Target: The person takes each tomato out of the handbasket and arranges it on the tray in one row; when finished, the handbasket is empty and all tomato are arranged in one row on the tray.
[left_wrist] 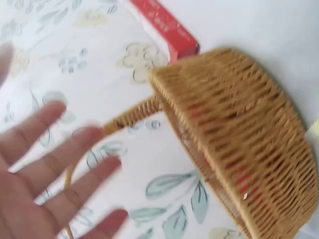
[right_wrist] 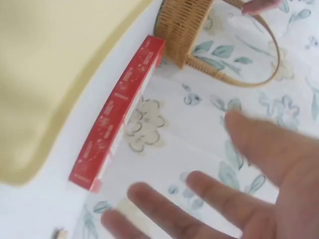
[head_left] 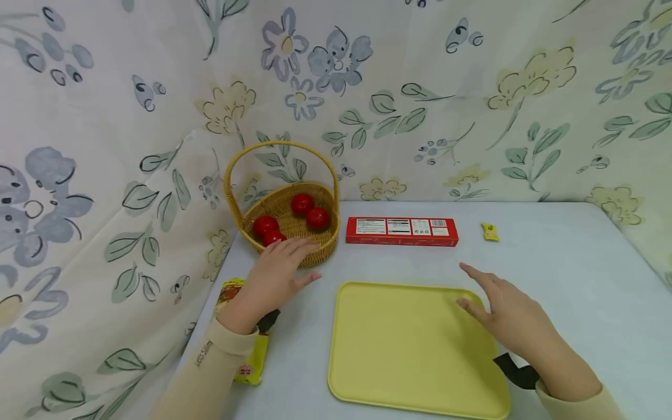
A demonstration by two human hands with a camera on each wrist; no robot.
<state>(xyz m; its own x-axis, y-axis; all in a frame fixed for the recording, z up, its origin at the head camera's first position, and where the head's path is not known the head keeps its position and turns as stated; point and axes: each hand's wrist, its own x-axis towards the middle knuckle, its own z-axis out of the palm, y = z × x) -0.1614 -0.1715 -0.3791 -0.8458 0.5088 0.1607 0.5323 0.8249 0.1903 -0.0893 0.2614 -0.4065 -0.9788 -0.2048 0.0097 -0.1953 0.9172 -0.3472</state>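
In the head view my left hand (head_left: 273,279) hovers at the near edge of the wicker basket (head_left: 321,255), fingers extended and holding nothing. Several round red items (head_left: 318,218) lie in the basket, partly behind that hand. The left wrist view shows spread fingers beside the basket (left_wrist: 249,134) and its handle. My right hand (head_left: 517,315) is over the right side of the yellow tray (head_left: 409,350), empty, with the thumb apart from the fingers. In the right wrist view the right hand (right_wrist: 239,194) has its fingers spread.
Behind the tray lies a long red box (head_left: 401,231), right of the basket. A small yellow packet (head_left: 490,231) sits at the back right. Under the left forearm is a yellow bag (head_left: 253,364), partly covered. Floral cloth (head_left: 399,87) hangs behind and left of the table.
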